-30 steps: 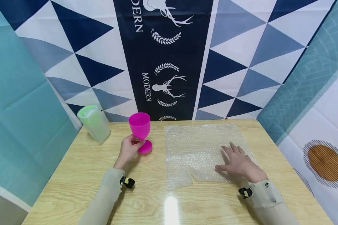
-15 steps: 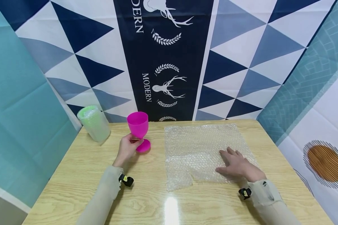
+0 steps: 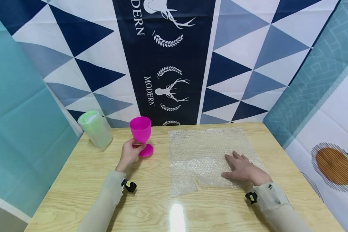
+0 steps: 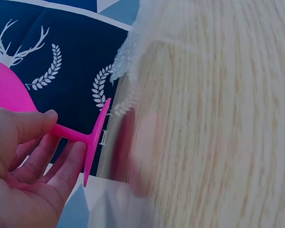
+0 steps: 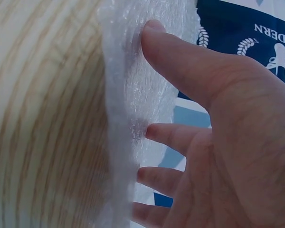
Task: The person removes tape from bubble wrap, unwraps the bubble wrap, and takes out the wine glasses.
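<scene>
A pink goblet stands upright, or nearly so, left of the middle of the table. My left hand grips its stem from the left, and in the left wrist view the thumb and fingers are round the stem just above the round foot. To the right a sheet of clear bubble wrap lies flat, with a torn notch in its near edge. My right hand rests with spread fingers on its right part; the right wrist view shows the fingertips touching the wrap.
A translucent roll with a green rim stands at the table's back left corner. Patterned cloth hangs right behind the table's back edge, with more cloth on both sides. The wooden table top reflects a bright light near the front.
My left hand has shifted the goblet slightly to the left. My right hand has come down and closer to the near side, onto the wrap. The head view has turned a little.
</scene>
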The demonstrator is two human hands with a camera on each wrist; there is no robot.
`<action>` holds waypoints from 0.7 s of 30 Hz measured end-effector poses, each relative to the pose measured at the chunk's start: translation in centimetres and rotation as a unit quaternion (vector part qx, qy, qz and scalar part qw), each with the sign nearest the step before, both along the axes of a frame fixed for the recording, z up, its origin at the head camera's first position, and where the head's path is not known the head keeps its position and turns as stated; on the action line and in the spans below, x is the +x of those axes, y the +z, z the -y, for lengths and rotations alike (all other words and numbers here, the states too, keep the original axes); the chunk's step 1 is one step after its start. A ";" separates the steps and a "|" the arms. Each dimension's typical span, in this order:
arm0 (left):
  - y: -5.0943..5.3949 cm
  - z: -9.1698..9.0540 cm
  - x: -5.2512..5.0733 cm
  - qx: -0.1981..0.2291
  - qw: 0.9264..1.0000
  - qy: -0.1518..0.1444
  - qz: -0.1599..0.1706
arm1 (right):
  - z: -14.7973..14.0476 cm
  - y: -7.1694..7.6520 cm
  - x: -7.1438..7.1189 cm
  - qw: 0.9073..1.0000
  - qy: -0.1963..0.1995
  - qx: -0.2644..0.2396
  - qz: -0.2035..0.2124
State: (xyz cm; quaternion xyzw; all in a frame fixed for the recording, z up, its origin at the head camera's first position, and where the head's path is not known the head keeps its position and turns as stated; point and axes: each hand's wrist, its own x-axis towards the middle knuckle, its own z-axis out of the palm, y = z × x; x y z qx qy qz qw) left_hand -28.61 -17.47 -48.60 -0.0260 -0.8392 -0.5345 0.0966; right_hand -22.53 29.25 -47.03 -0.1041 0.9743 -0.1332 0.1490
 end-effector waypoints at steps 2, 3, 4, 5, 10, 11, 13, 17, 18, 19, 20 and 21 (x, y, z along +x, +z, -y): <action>-0.1 0.0 0.0 0.001 1.000 -0.001 0.004 | 0.1 0.0 -0.1 1.000 0.002 0.000 -0.002; -0.1 0.0 -0.1 0.001 1.000 -0.002 0.006 | 0.1 0.0 -0.1 1.000 0.002 0.001 -0.002; -0.1 0.0 -0.1 0.000 1.000 -0.001 0.008 | 0.2 0.0 -0.1 1.000 0.003 0.001 -0.002; 0.0 0.0 -0.2 0.001 1.000 0.000 0.009 | 0.2 0.1 -0.2 1.000 0.004 0.001 -0.003; 0.1 -0.2 -0.8 -0.009 1.000 0.002 0.010 | 0.2 0.2 -0.2 1.000 0.006 0.002 -0.004; 0.2 -0.3 -0.9 -0.008 1.000 0.002 0.011 | 0.2 0.2 -0.2 1.000 0.007 0.002 -0.005; 0.2 -0.4 -1.1 -0.008 1.000 0.000 0.014 | 0.1 0.2 -0.2 1.000 0.008 0.001 -0.006; 0.3 -0.4 -1.4 -0.010 1.000 -0.002 0.015 | 0.1 0.2 -0.2 1.000 0.006 0.004 -0.005; 0.3 -0.4 -1.4 -0.011 1.000 -0.003 0.015 | 0.1 0.2 -0.2 1.000 0.005 0.006 -0.005; 0.3 -0.4 -1.5 -0.012 1.000 -0.003 0.016 | 0.1 0.2 -0.3 1.000 0.003 0.007 -0.004; 0.2 -0.4 -1.5 -0.012 1.000 -0.004 0.018 | 0.1 0.2 -0.3 1.000 0.002 0.009 -0.003; 0.2 -0.4 -1.6 -0.013 1.000 -0.005 0.019 | 0.1 0.1 -0.3 1.000 0.001 0.011 -0.003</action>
